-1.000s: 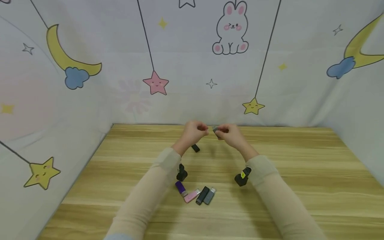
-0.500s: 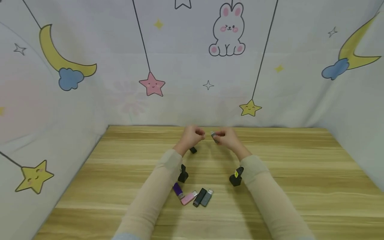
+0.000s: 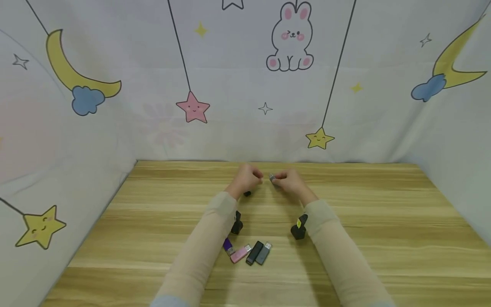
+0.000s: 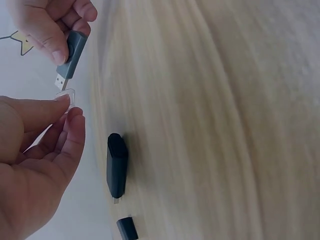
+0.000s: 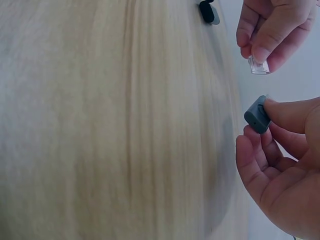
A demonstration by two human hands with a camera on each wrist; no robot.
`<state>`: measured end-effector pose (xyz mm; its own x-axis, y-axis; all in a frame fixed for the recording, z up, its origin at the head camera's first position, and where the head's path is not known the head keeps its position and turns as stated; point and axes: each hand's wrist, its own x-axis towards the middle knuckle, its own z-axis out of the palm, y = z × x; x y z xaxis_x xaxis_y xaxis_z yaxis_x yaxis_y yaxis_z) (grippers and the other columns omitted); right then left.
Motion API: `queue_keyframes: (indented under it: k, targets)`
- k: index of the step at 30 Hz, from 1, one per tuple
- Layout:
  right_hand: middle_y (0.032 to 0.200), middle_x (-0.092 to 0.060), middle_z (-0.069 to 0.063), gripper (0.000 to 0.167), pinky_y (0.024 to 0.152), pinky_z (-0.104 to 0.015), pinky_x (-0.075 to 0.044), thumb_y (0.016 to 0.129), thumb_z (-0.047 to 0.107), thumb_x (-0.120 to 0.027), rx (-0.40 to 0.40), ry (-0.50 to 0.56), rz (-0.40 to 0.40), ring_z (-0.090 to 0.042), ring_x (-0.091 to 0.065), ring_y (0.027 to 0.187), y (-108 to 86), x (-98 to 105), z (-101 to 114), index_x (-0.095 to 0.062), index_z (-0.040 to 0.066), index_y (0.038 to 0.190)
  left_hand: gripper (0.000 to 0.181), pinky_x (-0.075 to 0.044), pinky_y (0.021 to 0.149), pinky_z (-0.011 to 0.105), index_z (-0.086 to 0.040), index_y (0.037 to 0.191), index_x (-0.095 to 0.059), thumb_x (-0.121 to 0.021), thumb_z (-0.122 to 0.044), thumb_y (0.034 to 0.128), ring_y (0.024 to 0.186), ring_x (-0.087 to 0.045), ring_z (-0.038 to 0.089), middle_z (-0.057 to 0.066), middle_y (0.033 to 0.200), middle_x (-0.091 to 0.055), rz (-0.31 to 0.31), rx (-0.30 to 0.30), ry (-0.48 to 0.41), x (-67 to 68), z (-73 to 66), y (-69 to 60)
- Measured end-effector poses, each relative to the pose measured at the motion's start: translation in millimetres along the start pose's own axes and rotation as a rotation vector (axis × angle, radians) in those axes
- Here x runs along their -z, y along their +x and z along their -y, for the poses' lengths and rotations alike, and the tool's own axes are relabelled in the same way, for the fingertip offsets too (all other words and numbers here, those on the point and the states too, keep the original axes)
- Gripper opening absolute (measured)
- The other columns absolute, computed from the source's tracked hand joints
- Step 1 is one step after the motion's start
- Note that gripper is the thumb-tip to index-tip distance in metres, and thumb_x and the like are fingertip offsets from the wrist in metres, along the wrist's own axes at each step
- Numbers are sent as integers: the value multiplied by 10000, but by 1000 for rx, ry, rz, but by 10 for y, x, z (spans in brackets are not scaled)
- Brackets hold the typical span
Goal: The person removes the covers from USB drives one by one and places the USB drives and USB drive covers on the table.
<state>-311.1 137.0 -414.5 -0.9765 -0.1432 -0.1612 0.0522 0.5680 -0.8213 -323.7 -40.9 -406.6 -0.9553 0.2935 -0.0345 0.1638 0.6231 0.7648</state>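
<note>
My left hand (image 3: 246, 179) pinches a small clear plastic cap (image 5: 259, 66) between thumb and fingertips. Facing it, my right hand (image 3: 292, 184) holds a grey USB stick (image 4: 73, 55) by its body, with the bare metal plug pointing at the cap's opening. In the left wrist view, the plug and cap are very near each other; whether they touch I cannot tell. Both hands are above the far part of the table. Below the left hand lie a black USB stick (image 4: 117, 165) and a short black cap (image 4: 128, 228).
Nearer on the wooden table (image 3: 383, 238) lie a purple USB stick (image 3: 228, 246), partly behind the left sleeve, a pink one (image 3: 240, 254), a black one (image 3: 255, 253) and another grey one (image 3: 264, 254). A printed cloth (image 3: 230, 140) hangs behind the table.
Both hands have come lower in the head view and a little closer together, still holding the cap and the grey USB stick. The view has shifted slightly. The USB sticks on the table stay put.
</note>
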Motion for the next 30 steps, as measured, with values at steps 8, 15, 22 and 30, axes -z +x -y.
queue_keyframes:
  k: [8,15,22,30]
  targets:
    - [1068,-659,-148,270,623,-212,-440,945,137,-618,-8,-1,4,-127,-528,756,-5,-51,-37,-669,-39,1143,157,-515,722,293,21,998,-727,-669,-25,860,851,-613,213,146,1015,-704,33,-12,67,-52,27,19]
    - [1116,-654,-191,282,713,-258,-451,935,136,-627,20,-66,-8,-191,-550,871,-13,-67,-39,-666,-61,1133,171,-525,822,342,26,1018,-724,-660,-16,865,977,-624,265,158,1064,-695,47,-18,108,-81,48,30]
    - [1154,-649,-201,299,842,-358,-489,934,151,-626,19,-110,-11,-260,-585,996,0,-95,-53,-663,-60,1142,175,-523,833,353,27,1031,-719,-642,-12,879,993,-621,268,163,1095,-684,61,9,102,-87,56,17]
    - [1122,-663,-196,267,853,-372,-493,920,145,-645,25,-129,-34,-274,-596,999,-6,-118,-65,-682,-55,1094,164,-524,847,364,20,1022,-725,-646,-49,896,988,-632,269,151,1064,-694,66,-6,159,-101,52,23]
